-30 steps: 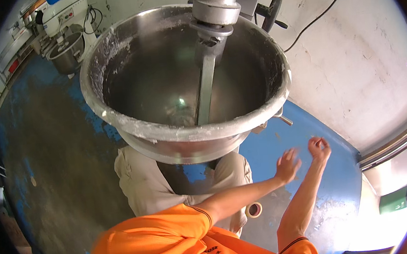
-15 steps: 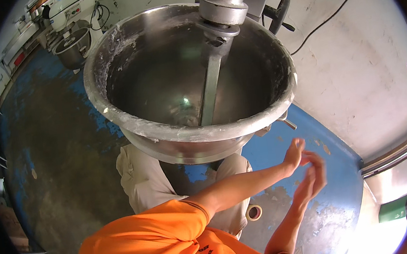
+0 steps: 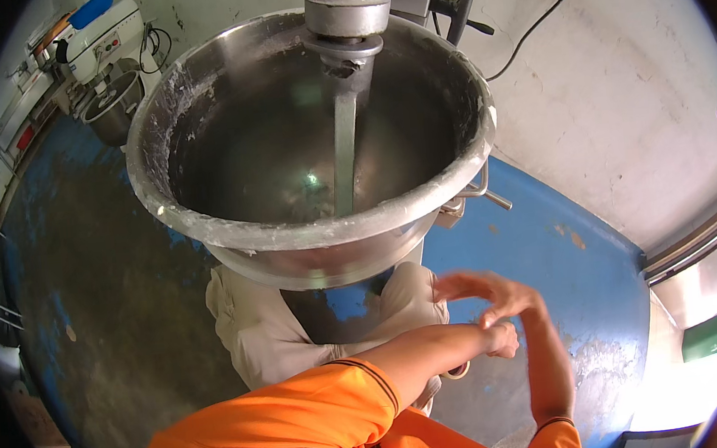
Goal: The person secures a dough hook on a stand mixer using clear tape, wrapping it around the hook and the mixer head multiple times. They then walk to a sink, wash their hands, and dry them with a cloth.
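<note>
Both my hands are close together, right of my knees and below the mixing bowl. My right hand [image 3: 494, 293] is open, slightly blurred, its fingers stretched out to the left. Its thumb side reaches over my left wrist; whether they touch I cannot tell. My left hand [image 3: 504, 343] is partly covered by the right, its fingers curled in, and nothing shows in it. In front of me stands a large steel mixing bowl [image 3: 317, 234], its rim and inner wall smeared with pale residue. A metal mixer shaft with a flat beater arm [image 3: 345, 152] reaches down into it.
A bowl clamp handle [image 3: 486, 196] sticks out at the bowl's right, and a handwheel [image 3: 466, 10] sits behind. A tape roll [image 3: 457, 371] lies on the floor, partly behind my left forearm. Another white mixer [image 3: 108, 45] stands far left. A wall [image 3: 621, 107] borders the right.
My hands have moved down and left toward my knees. My right hand has swung over my left wrist, fingers leftward, and the left fingers have curled. The view has shifted slightly right.
</note>
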Demonstrator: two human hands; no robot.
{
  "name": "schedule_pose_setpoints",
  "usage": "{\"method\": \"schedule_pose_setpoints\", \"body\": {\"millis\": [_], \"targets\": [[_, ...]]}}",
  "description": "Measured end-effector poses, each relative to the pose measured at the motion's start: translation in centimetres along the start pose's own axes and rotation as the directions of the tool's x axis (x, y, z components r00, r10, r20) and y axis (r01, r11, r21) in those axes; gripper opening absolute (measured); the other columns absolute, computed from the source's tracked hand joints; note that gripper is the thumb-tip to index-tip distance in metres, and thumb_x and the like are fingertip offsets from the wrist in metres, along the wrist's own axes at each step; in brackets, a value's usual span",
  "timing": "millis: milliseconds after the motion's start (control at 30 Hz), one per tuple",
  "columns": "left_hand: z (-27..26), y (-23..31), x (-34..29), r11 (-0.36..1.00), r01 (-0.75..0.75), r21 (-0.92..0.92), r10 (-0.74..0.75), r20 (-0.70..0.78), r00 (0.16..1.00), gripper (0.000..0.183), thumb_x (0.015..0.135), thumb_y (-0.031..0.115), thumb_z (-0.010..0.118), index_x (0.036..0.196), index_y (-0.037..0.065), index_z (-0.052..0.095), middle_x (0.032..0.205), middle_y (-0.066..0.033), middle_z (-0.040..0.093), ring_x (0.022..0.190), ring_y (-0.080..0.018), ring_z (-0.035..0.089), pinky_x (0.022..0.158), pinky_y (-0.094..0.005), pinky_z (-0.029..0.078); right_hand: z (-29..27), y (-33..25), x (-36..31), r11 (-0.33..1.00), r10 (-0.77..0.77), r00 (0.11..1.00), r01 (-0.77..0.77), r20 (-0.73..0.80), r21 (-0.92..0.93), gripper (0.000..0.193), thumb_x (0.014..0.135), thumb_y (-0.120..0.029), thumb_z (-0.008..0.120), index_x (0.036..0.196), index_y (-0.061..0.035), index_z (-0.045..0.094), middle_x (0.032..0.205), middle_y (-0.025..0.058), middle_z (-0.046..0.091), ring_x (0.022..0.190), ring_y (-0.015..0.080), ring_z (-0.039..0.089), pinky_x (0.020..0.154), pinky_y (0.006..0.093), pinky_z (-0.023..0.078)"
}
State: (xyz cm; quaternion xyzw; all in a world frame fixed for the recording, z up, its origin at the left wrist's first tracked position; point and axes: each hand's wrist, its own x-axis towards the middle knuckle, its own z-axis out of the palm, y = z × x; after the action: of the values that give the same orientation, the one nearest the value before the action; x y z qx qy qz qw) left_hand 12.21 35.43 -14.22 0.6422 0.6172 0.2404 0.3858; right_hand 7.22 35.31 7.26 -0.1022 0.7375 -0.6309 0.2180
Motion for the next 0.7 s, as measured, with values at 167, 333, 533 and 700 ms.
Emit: {"method": "schedule_pose_setpoints", "body": {"millis": [167, 333, 533, 700], "targets": [[1.3, -1.9, -0.1, 0.995, 0.074, -0.074, -0.077, -0.036, 0.996, 0.036, 0.094, 0.019, 0.059, 0.128, 0.006, 0.056, 0.124, -0.0099, 0.060, 0.102, -0.0246, 0.063, 0.083, -0.0393, 0.053, 6.0, -2.8, 4.2, 0.938, -0.040, 0.970, 0.119, 0.239, -0.326, 0.084, 0.064, -0.042, 0.088, 0.131, -0.0035, 0.054, 0.112, 0.0195, 0.067, 0.106, 0.0351, 0.065, 0.093, 0.0402, 0.051], [0.1, -3.8, -2.0, 0.935, 0.197, -0.294, -0.210, -0.013, 0.978, 0.038, 0.095, 0.016, 0.058, 0.131, 0.005, 0.054, 0.129, -0.0087, 0.059, 0.106, -0.0231, 0.062, 0.086, -0.0376, 0.052, 4.2, 2.3, -0.8, 0.704, 0.198, 0.965, -0.263, -0.173, -0.660, 0.064, 0.068, -0.031, 0.084, 0.121, -0.0042, 0.060, 0.102, 0.0160, 0.069, 0.094, 0.0346, 0.068, 0.083, 0.0413, 0.054], [-5.0, -2.4, -10.6, 0.372, 0.300, -0.878, -0.145, 0.265, 0.953, 0.042, 0.095, 0.012, 0.057, 0.136, 0.005, 0.052, 0.135, -0.0073, 0.056, 0.112, -0.0212, 0.061, 0.090, -0.0355, 0.052, 4.7, 12.4, -5.4, 0.533, -0.467, 0.812, -0.056, -0.349, -0.844, 0.052, 0.072, -0.024, 0.081, 0.116, -0.0035, 0.062, 0.092, 0.0135, 0.069, 0.090, 0.0323, 0.068, 0.078, 0.0428, 0.055], [-11.3, -0.7, -21.9, 0.231, -0.158, -0.960, -0.006, -0.164, 0.986, 0.037, 0.097, 0.011, 0.061, 0.132, 0.002, 0.056, 0.119, -0.0146, 0.064, 0.095, -0.0178, 0.064, 0.083, -0.0327, 0.052, 3.2, 24.5, -10.4, 0.582, 0.071, 0.446, -0.745, -0.892, -0.327, 0.046, 0.080, -0.027, 0.076, 0.118, -0.0042, 0.062, 0.107, 0.0157, 0.068, 0.105, 0.0352, 0.065, 0.084, 0.0468, 0.054]]}}
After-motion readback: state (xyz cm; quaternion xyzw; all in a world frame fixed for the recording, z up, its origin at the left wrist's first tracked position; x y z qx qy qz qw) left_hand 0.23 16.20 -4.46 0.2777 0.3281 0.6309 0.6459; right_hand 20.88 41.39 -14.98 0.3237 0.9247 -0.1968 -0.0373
